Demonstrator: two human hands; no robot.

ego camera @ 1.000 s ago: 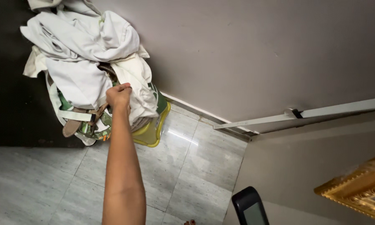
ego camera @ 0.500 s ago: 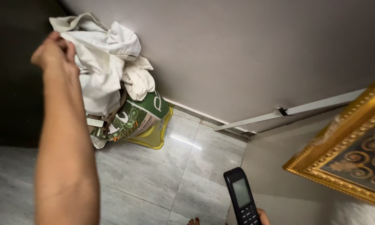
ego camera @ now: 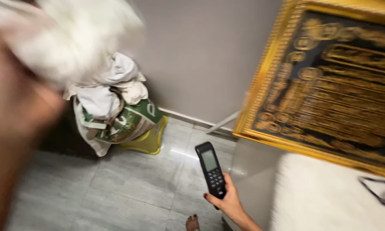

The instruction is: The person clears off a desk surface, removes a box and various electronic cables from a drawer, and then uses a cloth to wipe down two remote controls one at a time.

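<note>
My left hand (ego camera: 8,55) and forearm are a blur at the far left, raised close to the camera. A white cloth (ego camera: 72,38), also blurred, is lifted with that hand across the top left; the fingers are hidden by the blur. My right hand (ego camera: 228,201) at the bottom centre grips a black handset (ego camera: 211,169) with a small screen and keypad, held upright over the floor.
A heap of white clothes (ego camera: 115,81) lies on a green printed bag (ego camera: 130,122) in a yellow basin (ego camera: 151,139) against the grey wall. A gold-framed dark picture (ego camera: 329,81) fills the right. Below it, a white fluffy surface (ego camera: 325,201) carries a thin dark object (ego camera: 376,190). My toes (ego camera: 193,222) show on the grey tiles.
My left arm has swung up and toward the camera, lifting a white cloth off the heap. The view has turned right, so more of the framed picture and my right hand with the handset show.
</note>
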